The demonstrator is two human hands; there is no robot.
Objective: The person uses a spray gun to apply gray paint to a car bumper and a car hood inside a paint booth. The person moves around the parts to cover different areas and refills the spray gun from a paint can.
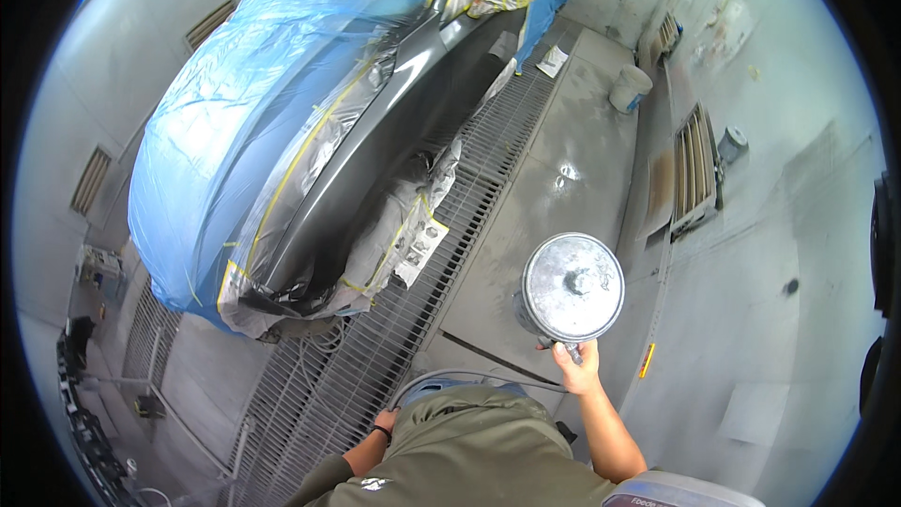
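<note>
A paint spray gun is in my right hand [578, 368], whose fingers are wrapped round its handle. Its round metal cup with a spattered grey lid [601, 296] faces up and hides most of the gun body. A thin grey hose [469, 374] curves across in front of my waist, between the two hands. My left hand [386, 420] is low at my left side, closed round the hose and partly hidden by my shirt. Ahead to the left stands a car with a dark glossy fender panel [375, 131], apart from the gun.
Blue plastic film [221, 122] and taped paper [422, 252] cover the rest of the car. A floor grate [460, 216] runs alongside it. A bucket [630, 89] stands by the right wall, near a vent [693, 164]. A metal stand [174, 404] is at the lower left.
</note>
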